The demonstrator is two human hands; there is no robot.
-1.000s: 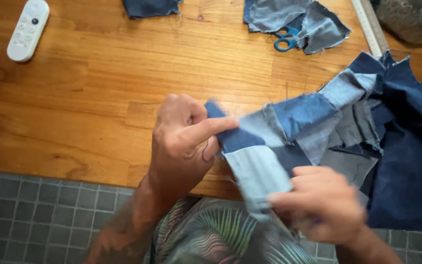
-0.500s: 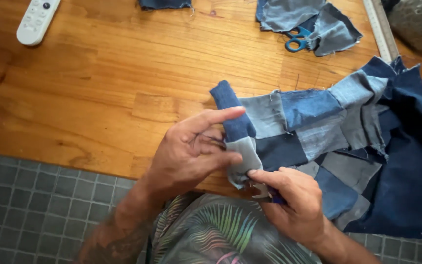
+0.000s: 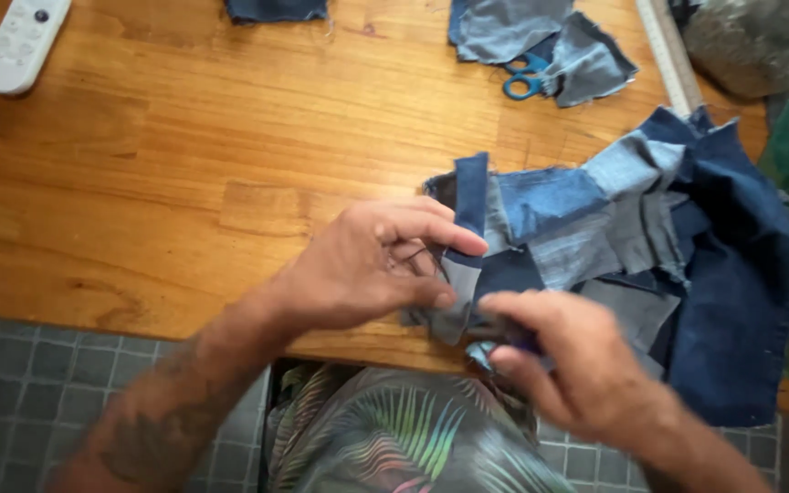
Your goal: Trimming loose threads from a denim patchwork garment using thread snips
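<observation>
My left fingers (image 3: 449, 242) pinch the near-left edge of the patchwork (image 3: 595, 237): the forefinger lies across a dark blue strip and the thumb closes from below, so a folded bit of pale grey denim is trapped between them. My right fingers (image 3: 513, 315) are curled shut on the same edge just beside them, gripping a small fold low down; what exactly is under the tips is blurred. Both hands, left hand (image 3: 367, 265) and right hand (image 3: 577, 365), hold the edge lifted slightly off the worktop (image 3: 184, 164), seemingly to keep the fold tight and the seam line in view.

The patchwork is pieced denim in dark navy, mid blue and grey, frayed at the edges, and it lies rumpled over the worktop's near-right part, reaching its front edge.

Further off, blue scissors (image 3: 524, 78) poke out from under denim scraps (image 3: 541, 36), a ruler (image 3: 668, 50) runs beside them, and a white remote (image 3: 22, 41) sits far left.
</observation>
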